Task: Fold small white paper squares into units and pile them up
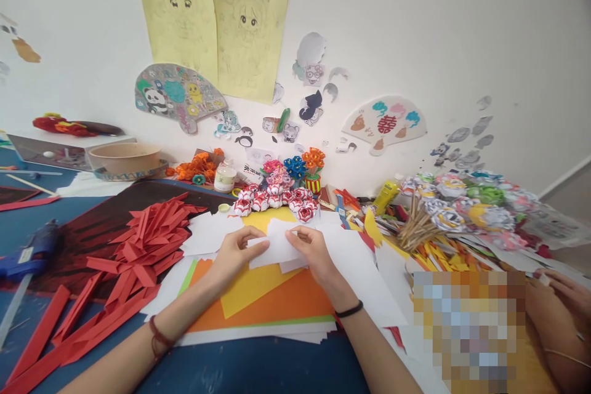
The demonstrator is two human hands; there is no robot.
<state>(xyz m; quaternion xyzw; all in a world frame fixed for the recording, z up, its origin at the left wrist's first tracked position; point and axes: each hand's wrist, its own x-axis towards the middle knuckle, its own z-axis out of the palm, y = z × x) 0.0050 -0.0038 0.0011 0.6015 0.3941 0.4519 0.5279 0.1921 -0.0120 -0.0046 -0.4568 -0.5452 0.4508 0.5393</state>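
Between my two hands is a small white sheet of paper (276,250), raised over a stack of coloured sheets. My left hand (241,246) pinches its left side, thumb toward me. At the upper right edge, my right hand (311,247) grips the same sheet between thumb and fingers. Beneath lie a yellow sheet (249,289) and an orange sheet (277,311), with green and white edges showing below. Loose white sheets (360,277) spread to the right. Just behind my hands stand red-and-white paper flowers (276,197).
Folded red paper strips (143,246) pile up at left, beside a blue glue gun (34,252). Farther back are a tan bowl (124,157), a white jar (225,177) and a yellow bottle (386,196). Sticks (418,225) and paper flowers (466,197) lie right, near another person's hands (561,295).
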